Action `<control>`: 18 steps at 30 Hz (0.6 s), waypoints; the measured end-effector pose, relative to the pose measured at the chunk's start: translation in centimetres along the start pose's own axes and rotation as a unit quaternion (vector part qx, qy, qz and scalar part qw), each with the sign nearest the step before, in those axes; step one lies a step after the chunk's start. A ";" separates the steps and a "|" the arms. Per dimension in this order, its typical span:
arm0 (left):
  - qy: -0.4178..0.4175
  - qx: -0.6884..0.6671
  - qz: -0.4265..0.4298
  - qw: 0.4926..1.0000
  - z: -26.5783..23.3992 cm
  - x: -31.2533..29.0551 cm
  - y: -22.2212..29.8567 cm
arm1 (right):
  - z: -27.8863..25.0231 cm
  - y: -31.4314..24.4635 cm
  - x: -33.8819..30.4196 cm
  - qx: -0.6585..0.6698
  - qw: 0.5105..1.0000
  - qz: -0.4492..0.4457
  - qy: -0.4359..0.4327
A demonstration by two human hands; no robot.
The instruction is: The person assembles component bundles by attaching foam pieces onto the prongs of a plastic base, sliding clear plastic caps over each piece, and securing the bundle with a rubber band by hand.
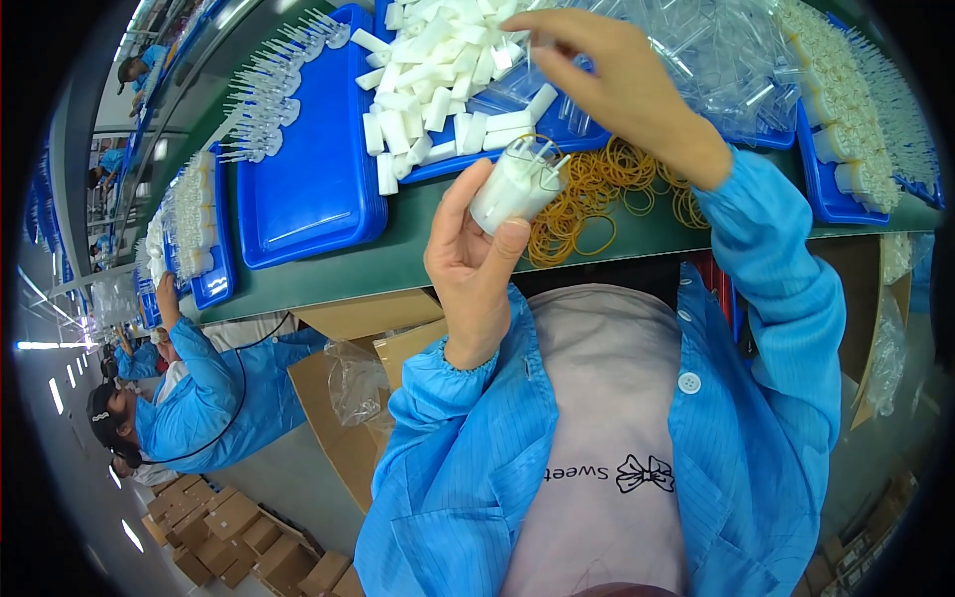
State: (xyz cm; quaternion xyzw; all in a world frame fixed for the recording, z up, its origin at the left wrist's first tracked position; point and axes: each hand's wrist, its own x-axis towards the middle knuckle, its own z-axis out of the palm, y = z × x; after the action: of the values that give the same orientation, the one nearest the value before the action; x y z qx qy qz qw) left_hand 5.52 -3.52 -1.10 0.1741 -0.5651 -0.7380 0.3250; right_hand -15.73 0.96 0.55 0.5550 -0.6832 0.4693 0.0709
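Observation:
In my left hand is a whitish, translucent round plastic part, gripped between thumb and fingers. Thin clear prongs stick up from its top, and a yellowish band seems to loop there. My right hand is over the far edge of the bench, its index finger and thumb apart. Those fingertips are beside a heap of white plastic cylinders; I see nothing between them. Below my right wrist lies a pile of yellow-brown rubber bands.
An upper-right heap of clear plastic tubes lies beyond my right hand. A blue tray at left bears rows of clear pronged parts. More filled trays stand at right. A co-worker in blue works at left, near cardboard boxes.

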 end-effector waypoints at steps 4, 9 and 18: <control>0.000 0.069 0.065 0.996 -0.4 0.3 -0.3 | -2.5 -3.1 -0.4 0.462 0.878 -0.130 0.007; -0.023 0.145 0.163 0.976 0.0 0.3 0.8 | -6.2 -8.8 -3.5 0.254 0.958 0.121 0.063; -0.018 0.167 0.227 0.959 0.3 -0.6 1.2 | -7.1 -10.0 -3.9 0.234 0.962 0.135 0.034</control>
State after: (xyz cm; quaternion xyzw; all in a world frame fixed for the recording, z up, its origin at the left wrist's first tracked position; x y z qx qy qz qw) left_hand 6.08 -3.10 0.10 0.0794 -0.7111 -0.5427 0.4400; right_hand -9.01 9.35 7.64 0.4426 -0.6198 0.6400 -0.1018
